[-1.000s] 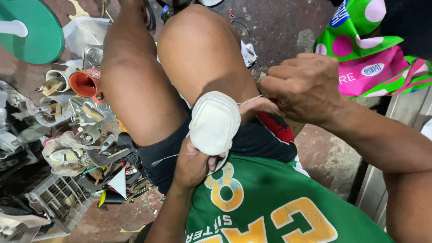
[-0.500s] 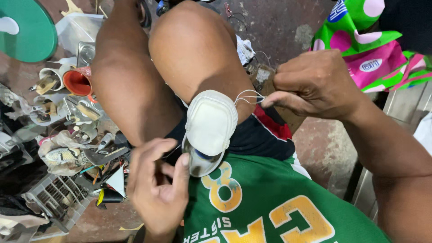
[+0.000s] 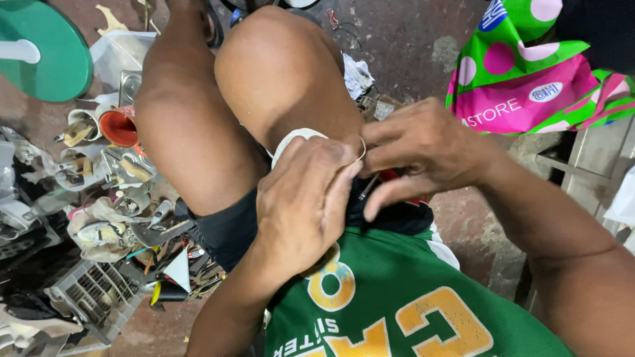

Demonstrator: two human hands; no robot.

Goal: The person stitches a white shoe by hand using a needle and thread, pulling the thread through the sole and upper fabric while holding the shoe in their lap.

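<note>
My left hand (image 3: 304, 205) lies closed over the white shoe (image 3: 294, 140) in my lap, hiding all but a curved white rim that shows at its far edge, against my knee. My right hand (image 3: 423, 149) pinches a pale thread (image 3: 362, 149) that loops at the shoe's right side, with a thin needle (image 3: 368, 188) between its fingers. Room is tight: my thighs close in on the far and left sides. A heap of tools (image 3: 112, 192) lies on the floor at left, and a pink and green bag (image 3: 529, 86) sits far right.
</note>
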